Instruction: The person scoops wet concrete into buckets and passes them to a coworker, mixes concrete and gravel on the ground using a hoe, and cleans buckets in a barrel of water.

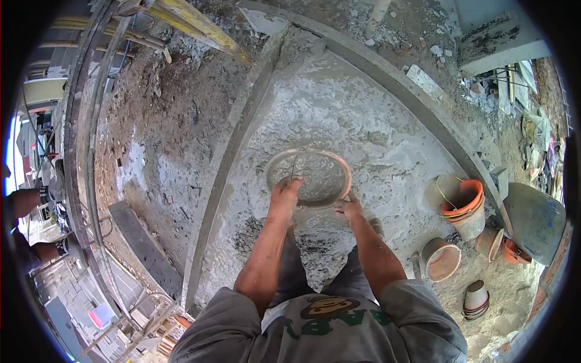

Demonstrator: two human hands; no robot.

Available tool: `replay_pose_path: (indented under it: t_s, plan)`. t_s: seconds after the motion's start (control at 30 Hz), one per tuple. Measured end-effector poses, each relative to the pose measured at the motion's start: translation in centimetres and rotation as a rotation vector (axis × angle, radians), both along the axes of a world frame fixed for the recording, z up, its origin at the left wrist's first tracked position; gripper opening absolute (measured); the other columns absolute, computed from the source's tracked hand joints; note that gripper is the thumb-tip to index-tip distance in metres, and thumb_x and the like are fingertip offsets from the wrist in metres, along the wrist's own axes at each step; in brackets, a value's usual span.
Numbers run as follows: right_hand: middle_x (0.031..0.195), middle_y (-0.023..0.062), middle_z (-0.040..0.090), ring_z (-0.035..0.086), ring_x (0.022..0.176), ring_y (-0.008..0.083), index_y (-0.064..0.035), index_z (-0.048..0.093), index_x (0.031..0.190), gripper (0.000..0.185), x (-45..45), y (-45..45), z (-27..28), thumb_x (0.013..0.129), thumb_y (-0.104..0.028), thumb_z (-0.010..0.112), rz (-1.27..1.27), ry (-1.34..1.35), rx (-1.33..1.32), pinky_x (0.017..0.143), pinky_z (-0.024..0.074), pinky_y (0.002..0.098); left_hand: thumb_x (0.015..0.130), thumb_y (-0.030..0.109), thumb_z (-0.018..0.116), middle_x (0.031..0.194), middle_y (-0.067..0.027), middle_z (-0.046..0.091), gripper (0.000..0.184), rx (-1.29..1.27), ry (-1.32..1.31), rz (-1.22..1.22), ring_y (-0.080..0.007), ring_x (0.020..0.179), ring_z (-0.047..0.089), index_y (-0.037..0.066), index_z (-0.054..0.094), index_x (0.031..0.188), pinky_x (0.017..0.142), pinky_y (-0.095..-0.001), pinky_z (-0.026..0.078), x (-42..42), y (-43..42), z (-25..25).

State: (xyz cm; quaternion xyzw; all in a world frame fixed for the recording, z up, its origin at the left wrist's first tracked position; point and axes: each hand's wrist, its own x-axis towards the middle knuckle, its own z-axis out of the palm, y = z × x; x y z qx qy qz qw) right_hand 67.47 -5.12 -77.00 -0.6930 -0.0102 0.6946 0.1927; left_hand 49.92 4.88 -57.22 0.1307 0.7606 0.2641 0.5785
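A round ring-shaped rim (344, 167), pale reddish-brown, lies on the wet grey concrete (387, 115) in front of me, with rough grey mix inside it. My left hand (287, 192) is at the ring's near left side, its fingers closed on a thin dark wire or rod (295, 164) that points up over the ring's inside. At the near right edge, my right hand (347, 207) grips the rim between thumb and fingers. Both forearms reach forward above my legs.
Long boards (225, 151) border the concrete left and right. Orange and grey buckets (469, 221), a pot (440, 260) and a large dark tub (534, 222) stand at the right. Yellow poles (209, 30) are at upper left. Another person's arm (25, 202) shows far left.
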Motion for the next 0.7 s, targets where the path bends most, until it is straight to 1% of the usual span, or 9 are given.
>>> replay_pose_path:
  t_s: [0.1, 0.2, 0.23, 0.3, 0.37, 0.43, 0.5, 0.57, 0.7]
  plan:
    - [0.084, 0.0132, 0.063, 0.063, 0.063, 0.0207, -0.0063, 0.044, 0.120, 0.036, -0.9, 2.4, 4.5, 0.085, -0.007, 0.052, 0.190, -0.118, 0.105, 0.051, 0.0536, 0.0317, 0.077, 0.041, 0.066, 0.105, -0.0152, 0.056, 0.067, 0.046, -0.006, -0.054, -0.0242, 0.092, 0.054, -0.008, 0.050, 0.119, 0.077, -0.0356, 0.045, -3.8, -0.7, 1.7]
    - [0.077, 0.0184, 0.061, 0.062, 0.051, 0.0231, 0.0035, 0.044, 0.106, 0.026, -3.5, 4.6, 13.6, 0.083, -0.006, 0.050, 0.364, -0.242, 0.195, 0.040, 0.0507, 0.0319, 0.079, 0.042, 0.065, 0.091, -0.0105, 0.057, 0.064, 0.113, 0.040, -0.056, -0.0193, 0.081, 0.054, -0.010, 0.052, 0.114, 0.069, -0.0331, 0.044, -7.2, -0.2, 10.1]
    - [0.076, 0.0192, 0.061, 0.061, 0.049, 0.0227, 0.0051, 0.044, 0.105, 0.027, -4.4, 5.3, 16.2, 0.082, -0.006, 0.050, 0.453, -0.278, 0.248, 0.039, 0.0502, 0.0319, 0.079, 0.042, 0.064, 0.085, -0.0077, 0.055, 0.059, 0.205, -0.029, -0.085, -0.0165, 0.075, 0.051, -0.008, 0.054, 0.109, 0.063, -0.0311, 0.042, -9.2, 0.2, 13.0]
    - [0.074, 0.0187, 0.061, 0.060, 0.047, 0.0220, 0.0070, 0.045, 0.102, 0.026, -6.7, 6.3, 22.2, 0.080, -0.006, 0.050, 0.444, -0.201, 0.351, 0.038, 0.0495, 0.0317, 0.081, 0.041, 0.063, 0.072, -0.0020, 0.051, 0.049, 0.357, -0.182, -0.176, -0.0110, 0.063, 0.047, -0.004, 0.058, 0.099, 0.053, -0.0270, 0.037, -12.7, 0.1, 18.7]
    - [0.070, 0.0168, 0.061, 0.057, 0.043, 0.0200, 0.0085, 0.048, 0.097, 0.024, -9.0, 7.0, 29.8, 0.080, -0.008, 0.050, 0.436, -0.126, 0.438, 0.035, 0.0474, 0.0310, 0.082, 0.035, 0.064, 0.066, 0.0035, 0.045, 0.032, 0.424, -0.290, -0.102, -0.0058, 0.052, 0.036, 0.004, 0.060, 0.087, 0.045, -0.0225, 0.024, -16.0, 0.3, 24.5]
    - [0.068, 0.0148, 0.061, 0.056, 0.042, 0.0179, 0.0083, 0.050, 0.097, 0.025, -11.3, 7.9, 35.9, 0.080, -0.010, 0.053, 0.470, -0.068, 0.540, 0.036, 0.0459, 0.0285, 0.082, 0.035, 0.065, 0.067, 0.0032, 0.046, 0.028, 0.553, -0.404, -0.032, -0.0050, 0.049, 0.034, 0.007, 0.057, 0.082, 0.044, -0.0213, 0.022, -19.1, 0.4, 30.8]
    - [0.068, 0.0135, 0.060, 0.056, 0.044, 0.0176, 0.0051, 0.052, 0.097, 0.022, -14.1, 9.0, 41.1, 0.081, -0.010, 0.054, 0.497, -0.061, 0.681, 0.039, 0.0453, 0.0292, 0.081, 0.036, 0.066, 0.067, 0.0021, 0.048, 0.031, 0.648, -0.379, -0.037, -0.0049, 0.050, 0.036, 0.007, 0.057, 0.082, 0.043, -0.0202, 0.023, -22.1, 0.5, 36.9]
    - [0.069, 0.0125, 0.061, 0.056, 0.047, 0.0166, 0.0050, 0.050, 0.099, 0.025, -17.3, 9.7, 46.2, 0.081, -0.011, 0.056, 0.448, 0.014, 0.771, 0.041, 0.0458, 0.0279, 0.079, 0.042, 0.065, 0.066, 0.0008, 0.051, 0.039, 0.782, -0.231, -0.091, -0.0042, 0.047, 0.038, 0.004, 0.057, 0.085, 0.039, -0.0181, 0.025, -24.8, 0.7, 42.0]
    - [0.077, 0.0131, 0.061, 0.059, 0.056, 0.0161, 0.0044, 0.046, 0.106, 0.029, -23.4, 11.0, 53.0, 0.083, -0.012, 0.054, 0.444, 0.124, 0.917, 0.047, 0.0497, 0.0270, 0.081, 0.045, 0.060, 0.062, 0.0030, 0.048, 0.046, 0.886, -0.203, -0.188, -0.0027, 0.042, 0.034, -0.001, 0.058, 0.084, 0.036, -0.0179, 0.019, -29.7, 2.1, 50.6]
